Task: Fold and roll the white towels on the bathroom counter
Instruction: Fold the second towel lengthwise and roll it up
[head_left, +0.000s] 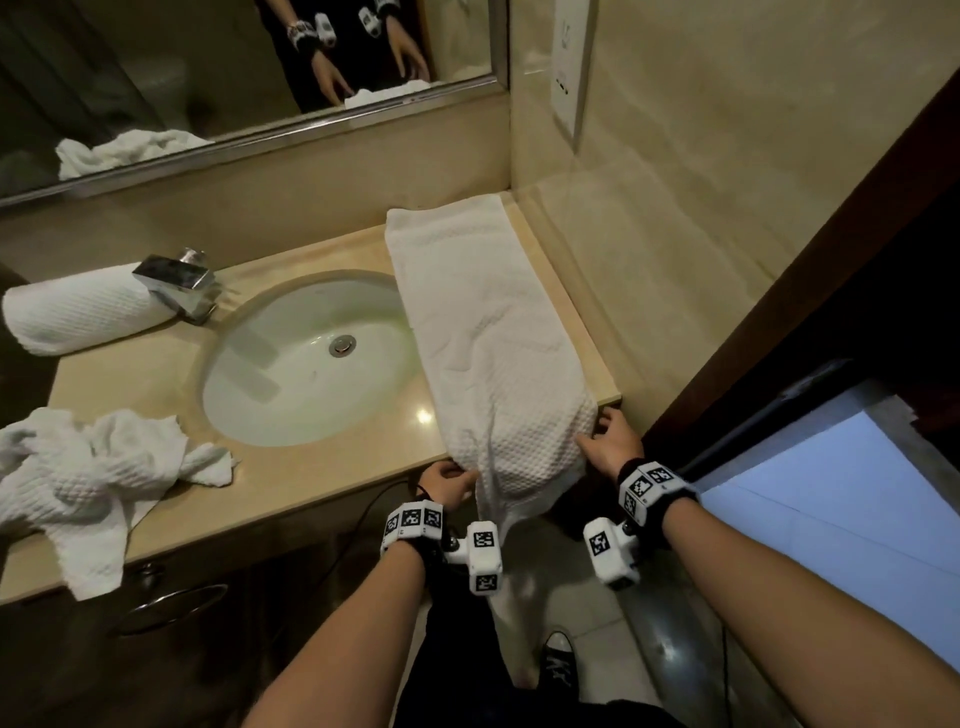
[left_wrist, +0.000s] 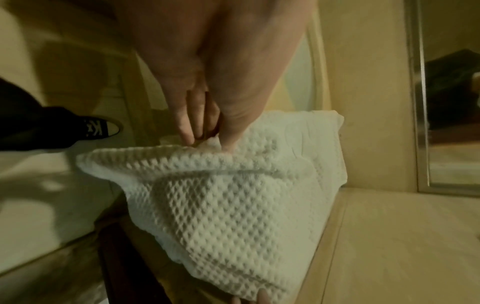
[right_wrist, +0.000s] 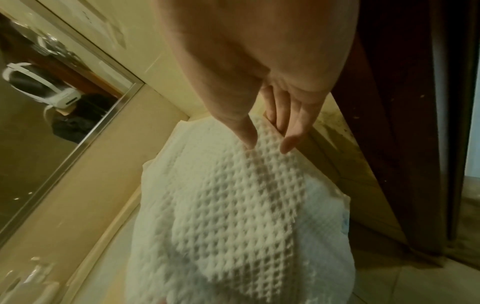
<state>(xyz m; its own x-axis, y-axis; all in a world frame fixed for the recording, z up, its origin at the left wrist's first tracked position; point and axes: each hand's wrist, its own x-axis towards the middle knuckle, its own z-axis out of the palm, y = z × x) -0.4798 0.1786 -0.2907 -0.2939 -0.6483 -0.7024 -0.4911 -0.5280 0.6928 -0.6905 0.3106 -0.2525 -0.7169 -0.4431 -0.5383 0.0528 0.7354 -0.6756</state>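
A long folded white waffle towel (head_left: 493, 338) lies on the counter (head_left: 322, 483) to the right of the sink, running from the back wall to the front edge. Its near end hangs over that edge. My left hand (head_left: 460, 475) pinches the near left edge of the towel (left_wrist: 233, 205) between thumb and fingers (left_wrist: 187, 131). My right hand (head_left: 597, 426) is at the towel's right edge by the counter corner. Its thumb touches the towel (right_wrist: 233, 205), and its straight fingers (right_wrist: 291, 142) lie alongside.
A rolled white towel (head_left: 78, 312) lies at the back left behind the faucet (head_left: 176, 283). A crumpled towel (head_left: 88, 478) hangs over the front left edge. The sink (head_left: 311, 358) takes up the middle. A wall and dark door frame (head_left: 779, 312) close in on the right.
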